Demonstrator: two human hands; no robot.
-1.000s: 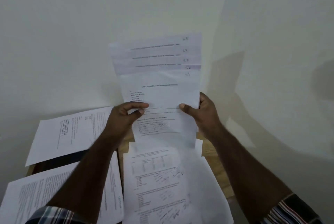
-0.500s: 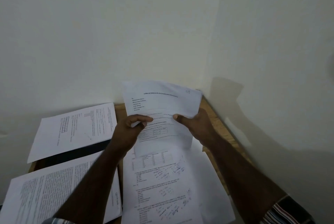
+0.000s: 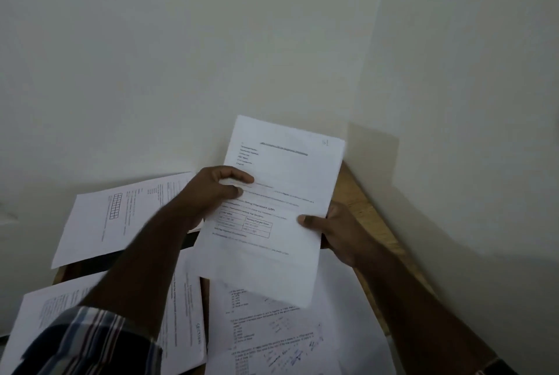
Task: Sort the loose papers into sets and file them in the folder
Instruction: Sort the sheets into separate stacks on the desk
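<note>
Both hands hold a set of printed sheets [image 3: 272, 211] above the desk [image 3: 360, 211], tilted a little to the right. The left hand [image 3: 211, 193] grips the set's left edge, fingers curled over the front of the top page. The right hand [image 3: 329, 229] pinches the right edge, thumb on the front and fingers hidden behind. The top page carries a heading, lines of text and a small table. Beneath the set, a sheet with pen marks [image 3: 272, 335] lies flat on the desk. To the left lie a page with a grid figure [image 3: 121, 217], farther back, and a page of dense text [image 3: 181, 329], nearer, partly covered by the plaid sleeve [image 3: 90, 341]. A dark object [image 3: 90, 265], possibly the folder, shows between these two pages. The desk stands in a corner of pale walls [image 3: 211, 41].
</note>
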